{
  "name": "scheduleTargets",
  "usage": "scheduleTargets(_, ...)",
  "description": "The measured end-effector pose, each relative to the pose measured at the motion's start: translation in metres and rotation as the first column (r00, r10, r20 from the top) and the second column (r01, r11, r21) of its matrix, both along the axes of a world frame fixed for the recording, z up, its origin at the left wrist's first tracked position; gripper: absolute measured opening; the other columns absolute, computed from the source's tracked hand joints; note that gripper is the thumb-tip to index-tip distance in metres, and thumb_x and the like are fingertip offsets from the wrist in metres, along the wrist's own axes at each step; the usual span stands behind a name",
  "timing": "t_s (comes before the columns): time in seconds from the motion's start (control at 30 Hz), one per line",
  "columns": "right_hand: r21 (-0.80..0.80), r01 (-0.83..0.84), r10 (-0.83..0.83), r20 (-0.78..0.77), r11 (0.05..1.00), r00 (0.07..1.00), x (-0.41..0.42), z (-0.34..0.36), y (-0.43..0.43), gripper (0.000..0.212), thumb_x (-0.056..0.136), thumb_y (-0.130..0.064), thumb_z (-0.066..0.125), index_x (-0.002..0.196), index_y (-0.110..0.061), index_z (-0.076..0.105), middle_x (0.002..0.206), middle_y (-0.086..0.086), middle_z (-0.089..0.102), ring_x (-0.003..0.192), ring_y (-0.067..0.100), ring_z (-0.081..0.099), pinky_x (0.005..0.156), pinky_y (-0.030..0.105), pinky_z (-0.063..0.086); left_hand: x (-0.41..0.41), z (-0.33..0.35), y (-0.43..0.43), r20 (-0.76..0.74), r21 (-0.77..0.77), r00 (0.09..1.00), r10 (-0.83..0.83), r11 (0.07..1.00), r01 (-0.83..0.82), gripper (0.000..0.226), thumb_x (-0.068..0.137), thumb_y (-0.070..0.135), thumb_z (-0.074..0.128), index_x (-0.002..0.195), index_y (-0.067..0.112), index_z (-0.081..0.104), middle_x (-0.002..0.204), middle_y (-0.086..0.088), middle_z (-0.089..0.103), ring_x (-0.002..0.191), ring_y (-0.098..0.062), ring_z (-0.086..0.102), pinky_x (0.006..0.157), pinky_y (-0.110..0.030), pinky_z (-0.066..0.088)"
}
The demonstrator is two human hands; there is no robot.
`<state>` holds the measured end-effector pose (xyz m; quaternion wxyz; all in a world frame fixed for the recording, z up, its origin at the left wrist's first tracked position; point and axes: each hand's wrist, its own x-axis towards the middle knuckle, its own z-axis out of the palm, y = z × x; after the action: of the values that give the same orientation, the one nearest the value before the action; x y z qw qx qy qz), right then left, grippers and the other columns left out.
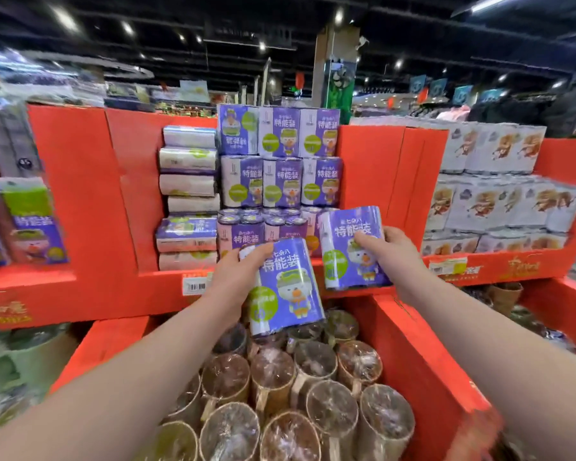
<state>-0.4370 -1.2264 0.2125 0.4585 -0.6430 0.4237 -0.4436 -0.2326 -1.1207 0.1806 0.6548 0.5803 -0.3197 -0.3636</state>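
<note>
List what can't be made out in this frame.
Head view:
1. Left hand: far fingers hidden behind the lower purple pack.
2. Right hand: far fingers hidden behind the upper purple pack.
3. Price tag: print too small and blurred.
4. Wrapped cups: insides hidden by film glare.

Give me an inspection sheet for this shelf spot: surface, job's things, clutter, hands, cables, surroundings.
Surface: red display shelf, stacked purple packs on it.
Job's things: lower purple pack and upper purple pack, both held in front of the shelf.
Clutter: wrapped mugs in the red bin below.
Hands: left hand grips the lower purple pack; right hand grips the upper purple pack.
Cables: nothing seen.
Surroundings: white packs to the right; ceiling lights overhead.
</note>
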Motion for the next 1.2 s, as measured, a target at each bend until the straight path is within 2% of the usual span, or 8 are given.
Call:
scheduleTargets(0.13, -0.193, 0.103, -0.154, -0.277, 0.976, 0.948, 0.021, 0.029, -0.046, 0.059, 0.072, -0.031, 0.079, 0.117, -0.007, 0.049, 0.116, 0.011, 0.062, 0.103, 0.029, 0.062, 0.091, 0.041, 0.048, 0.014, 0.015, -0.006, 0.024, -0.084, 0.989, 0.145, 0.986, -0.142, 0.018, 0.087, 0.028, 0.068, 0.095, 0.013, 0.061, 0.082, 0.001, 0.07, 0.067, -0.011, 0.068, 0.061, -0.027, 0.055)
scheduleTargets(0.27, -0.248, -0.031, -0.111, -0.539, 0.968, 0.835, 0.043, 0.04, -0.091, 0.084, 0.074, -0.024, 0.077, 0.143, -0.014, 0.029, 0.131, 0.013, 0.056, 0.118, 0.032, 0.056, 0.094, 0.035, 0.043, 0.022, 0.029, -0.012, 0.048, -0.127, 0.965, 0.259, 0.96, -0.251, 0.01, 0.088, 0.026, 0.066, 0.088, 0.017, 0.06, 0.085, -0.001, 0.07, 0.07, -0.013, 0.066, 0.067, -0.029, 0.054)
scheduleTargets(0.37, -0.225, -0.068, -0.103, -0.666, 0.972, 0.739, 0.061, 0.032, -0.117, 0.079, 0.071, -0.018, 0.077, 0.138, -0.016, 0.037, 0.128, 0.017, 0.057, 0.114, 0.031, 0.059, 0.09, 0.033, 0.047, 0.032, 0.03, -0.014, 0.051, -0.108, 0.953, 0.298, 0.95, -0.291, 0.024, 0.085, 0.031, 0.068, 0.099, 0.011, 0.064, 0.095, -0.007, 0.073, 0.082, -0.023, 0.07, 0.082, -0.041, 0.056)
scheduleTargets(0.5, -0.172, -0.053, -0.081, -0.687, 0.984, 0.722, 0.072, 0.023, -0.138, 0.072, 0.072, -0.01, 0.076, 0.134, -0.01, 0.042, 0.128, 0.017, 0.056, 0.115, 0.031, 0.057, 0.087, 0.031, 0.046, 0.044, 0.028, -0.013, 0.051, -0.102, 0.94, 0.337, 0.938, -0.331, 0.02, 0.085, 0.032, 0.069, 0.094, 0.015, 0.064, 0.095, -0.007, 0.074, 0.082, -0.024, 0.07, 0.085, -0.045, 0.055)
scheduleTargets(0.67, -0.296, -0.169, -0.223, -0.909, 0.94, 0.352, 0.085, 0.009, -0.145, 0.051, 0.085, -0.018, 0.063, 0.132, -0.009, 0.048, 0.132, 0.013, 0.047, 0.12, 0.031, 0.054, 0.095, 0.036, 0.047, 0.049, 0.028, -0.014, 0.053, -0.128, 0.932, 0.358, 0.928, -0.349, 0.013, 0.088, 0.027, 0.066, 0.083, 0.016, 0.063, 0.083, -0.005, 0.073, 0.07, -0.021, 0.068, 0.079, -0.042, 0.055)
scheduleTargets(0.83, -0.449, -0.378, -0.466, -0.883, 0.81, 0.052, 0.091, 0.015, -0.147, 0.046, 0.091, -0.022, 0.055, 0.136, -0.015, 0.046, 0.137, 0.006, 0.048, 0.128, 0.028, 0.044, 0.098, 0.036, 0.042, 0.053, 0.026, -0.015, 0.071, -0.122, 0.932, 0.355, 0.931, -0.345, 0.013, 0.089, 0.026, 0.065, 0.085, 0.015, 0.063, 0.085, -0.008, 0.073, 0.068, -0.02, 0.067, 0.076, -0.039, 0.055)
scheduleTargets(1.07, -0.523, -0.454, -0.556, -0.828, 0.721, 0.072, 0.087, 0.007, -0.149, 0.048, 0.09, -0.023, 0.055, 0.133, -0.015, 0.037, 0.133, 0.005, 0.049, 0.123, 0.026, 0.051, 0.096, 0.037, 0.04, 0.06, 0.026, -0.018, 0.08, -0.107, 0.929, 0.361, 0.93, -0.352, 0.014, 0.088, 0.028, 0.066, 0.091, 0.014, 0.063, 0.094, -0.01, 0.073, 0.075, -0.022, 0.068, 0.079, -0.041, 0.056)
scheduleTargets(1.2, -0.399, -0.487, -0.375, -0.915, 0.777, 0.15, 0.093, 0.008, -0.145, 0.079, 0.078, -0.038, 0.07, 0.143, -0.018, 0.03, 0.146, 0.005, 0.032, 0.135, 0.029, 0.034, 0.104, 0.045, 0.035, 0.059, 0.026, -0.021, 0.07, -0.105, 0.933, 0.354, 0.932, -0.346, 0.012, 0.088, 0.026, 0.067, 0.091, 0.015, 0.062, 0.095, -0.008, 0.073, 0.075, -0.019, 0.069, 0.075, -0.036, 0.055)
